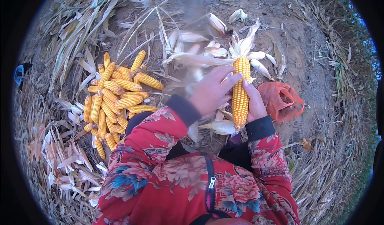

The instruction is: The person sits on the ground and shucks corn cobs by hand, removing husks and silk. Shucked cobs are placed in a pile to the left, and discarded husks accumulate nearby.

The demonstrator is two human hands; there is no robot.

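Note:
An ear of corn [241, 96] with bare yellow kernels stands lengthwise between my hands, its pale husk [244, 46] peeled back at the far end. My right hand [255, 100] grips it from the right, thumb along the kernels. From the left, my left hand [214, 88] closes on the same ear near its upper half; some of its fingers are hidden behind the ear. Left of my left sleeve lies a heap of husked yellow corn ears [112, 102] on the ground. A loose husk [222, 127] lies just below the hands.
A red plastic bag [280, 102] sits on the soil right of my right hand. Torn husks [217, 22] are scattered beyond the hands. Dry corn stalks and leaves [81, 30] cover the ground at the left, with more dry leaves [327, 171] at the lower right.

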